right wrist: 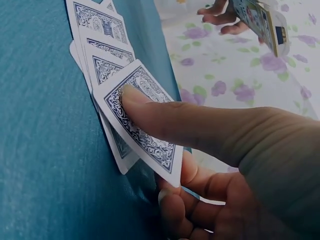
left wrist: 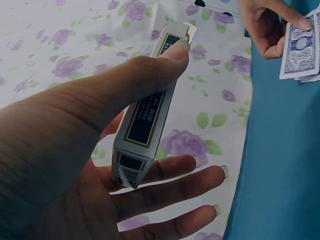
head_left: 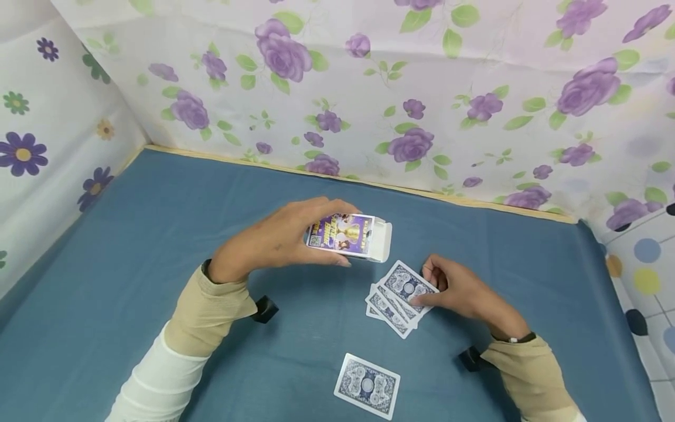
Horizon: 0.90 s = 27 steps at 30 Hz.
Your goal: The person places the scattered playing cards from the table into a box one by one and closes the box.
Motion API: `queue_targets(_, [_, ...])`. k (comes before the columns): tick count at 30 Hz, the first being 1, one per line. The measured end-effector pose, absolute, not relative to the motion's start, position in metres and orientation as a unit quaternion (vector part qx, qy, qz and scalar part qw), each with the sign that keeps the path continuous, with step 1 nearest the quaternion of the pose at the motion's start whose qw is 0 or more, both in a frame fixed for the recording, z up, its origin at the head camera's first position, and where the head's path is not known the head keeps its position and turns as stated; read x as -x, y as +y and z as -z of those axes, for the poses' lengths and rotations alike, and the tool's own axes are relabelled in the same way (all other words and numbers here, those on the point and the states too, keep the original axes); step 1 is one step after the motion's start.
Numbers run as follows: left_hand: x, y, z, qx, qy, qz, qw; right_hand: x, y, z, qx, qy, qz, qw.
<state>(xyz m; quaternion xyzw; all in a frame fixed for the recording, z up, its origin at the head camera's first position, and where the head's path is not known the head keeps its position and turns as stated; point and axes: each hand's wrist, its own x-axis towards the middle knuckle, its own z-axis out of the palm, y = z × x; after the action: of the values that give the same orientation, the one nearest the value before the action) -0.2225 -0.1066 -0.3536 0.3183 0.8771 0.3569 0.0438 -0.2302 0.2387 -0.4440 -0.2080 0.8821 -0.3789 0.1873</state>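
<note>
My left hand (head_left: 285, 237) grips a purple printed card box (head_left: 343, 234) by its long edges, thumb on one narrow side. The box's white flap (head_left: 381, 240) stands open toward the right. In the left wrist view the thumb presses the box's dark-panelled side (left wrist: 145, 117). My right hand (head_left: 459, 287) pinches a blue-backed playing card (right wrist: 140, 115), thumb on top and curled fingers beneath. Under and beside that card lie several more fanned playing cards (head_left: 392, 313), face down. Another playing card (head_left: 367, 385) lies apart, face down, nearer to me.
A blue cloth (head_left: 174, 252) covers the table. Behind it rises a floral sheet (head_left: 327, 88), with a patterned side panel (head_left: 42, 117) on the left and a dotted one (head_left: 643, 281) on the right. Dark wrist-worn pieces (head_left: 265, 309) hang below both wrists.
</note>
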Motion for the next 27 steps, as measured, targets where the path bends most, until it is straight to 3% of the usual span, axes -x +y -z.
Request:
queue_targets(15, [0.221, -0.108, 0.355, -0.322, 0.879, -0.351, 0.028, 0.235, 0.241, 0.448, 0.205, 0.876, 0.406, 0.161])
queue_targets(27, [0.223, -0.104, 0.348, -0.334, 0.877, -0.345, 0.028, 0.237, 0.248, 0.440, 0.172, 0.828, 0.506, 0.172])
